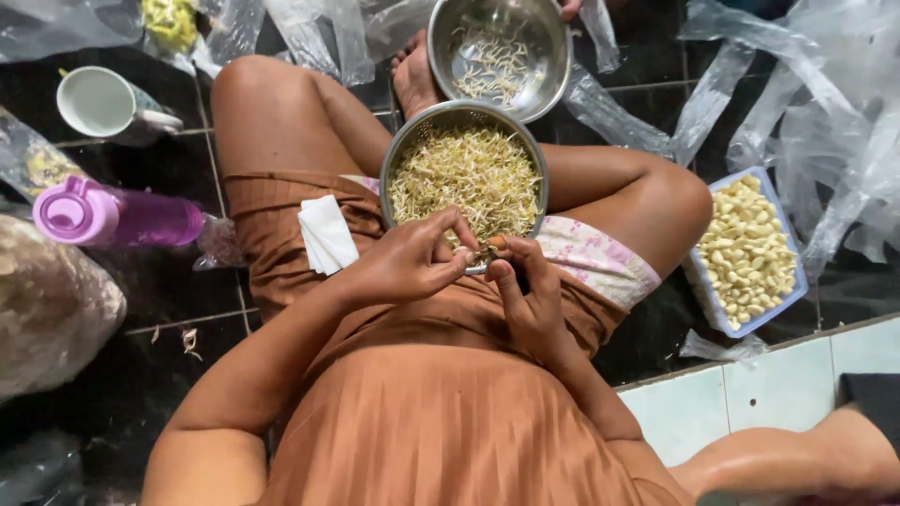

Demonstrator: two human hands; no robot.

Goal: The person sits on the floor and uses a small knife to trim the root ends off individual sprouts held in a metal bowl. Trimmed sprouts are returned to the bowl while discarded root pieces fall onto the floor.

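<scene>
1. Person sits cross-legged on dark tile floor (159, 309); metal bowl (466, 173) heaped with bean sprouts (464, 178) rests in the lap, just ahead of both hands.
2. Second metal bowl (500, 52), near empty, sits beyond the first, touching its far rim.
3. Blue tray of pale peeled pieces (747, 251) lies to the right, well apart.
4. Left hand (408, 262) and right hand (530, 300) meet at the near rim; equally near.
5. Both pinch one sprout (487, 251) between fingertips; its long axis can't be resolved.
</scene>
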